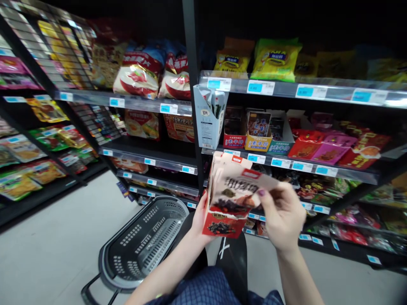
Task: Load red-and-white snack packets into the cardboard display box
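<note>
My left hand (pixel 201 218) grips a red and white snack display box (pixel 222 228) from its left side, in front of the shelves. A pale snack packet (pixel 237 190) with dark lettering and a food picture stands tilted in the mouth of that box. Its upper right corner is pinched between the thumb and fingers of my right hand (pixel 281 214). The packet's lower edge overlaps the front of the box. Behind it, more pale packets (pixel 218 173) show inside the box.
A dark grey shopping basket (pixel 110 254) stands on the floor at the left. Ahead are shelves with price tags (pixel 260 87), bagged cereal (pixel 140 70), yellow snack bags (pixel 276 59) and small display boxes (pixel 258 137). A blue box (pixel 210 118) stands by the black upright (pixel 191 46).
</note>
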Tool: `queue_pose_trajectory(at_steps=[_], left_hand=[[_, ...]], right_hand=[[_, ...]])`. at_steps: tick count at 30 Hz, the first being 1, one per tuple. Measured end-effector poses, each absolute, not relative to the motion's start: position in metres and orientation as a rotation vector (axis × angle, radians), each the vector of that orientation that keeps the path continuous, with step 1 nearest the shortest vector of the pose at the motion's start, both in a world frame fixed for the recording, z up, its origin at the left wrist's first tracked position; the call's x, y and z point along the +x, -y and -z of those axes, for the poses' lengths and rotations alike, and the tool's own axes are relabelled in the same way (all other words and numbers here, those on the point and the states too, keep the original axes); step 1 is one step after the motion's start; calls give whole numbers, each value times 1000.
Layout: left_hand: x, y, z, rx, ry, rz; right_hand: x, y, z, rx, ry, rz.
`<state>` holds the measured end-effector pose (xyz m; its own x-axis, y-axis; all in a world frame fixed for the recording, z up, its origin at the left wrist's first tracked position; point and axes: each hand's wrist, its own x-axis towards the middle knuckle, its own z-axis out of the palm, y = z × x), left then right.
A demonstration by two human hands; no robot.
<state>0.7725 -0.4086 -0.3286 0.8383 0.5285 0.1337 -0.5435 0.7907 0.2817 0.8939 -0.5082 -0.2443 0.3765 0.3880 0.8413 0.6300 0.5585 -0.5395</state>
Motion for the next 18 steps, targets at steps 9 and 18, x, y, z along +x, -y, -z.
queue_pose_trajectory(at_steps=[9,18], left_hand=[[766,407,347,291,-73,-569],[771,411,364,300,22,-440]], right_hand=[[942,517,212,-521,836,-403],[985,487,253,-694,952,-525]])
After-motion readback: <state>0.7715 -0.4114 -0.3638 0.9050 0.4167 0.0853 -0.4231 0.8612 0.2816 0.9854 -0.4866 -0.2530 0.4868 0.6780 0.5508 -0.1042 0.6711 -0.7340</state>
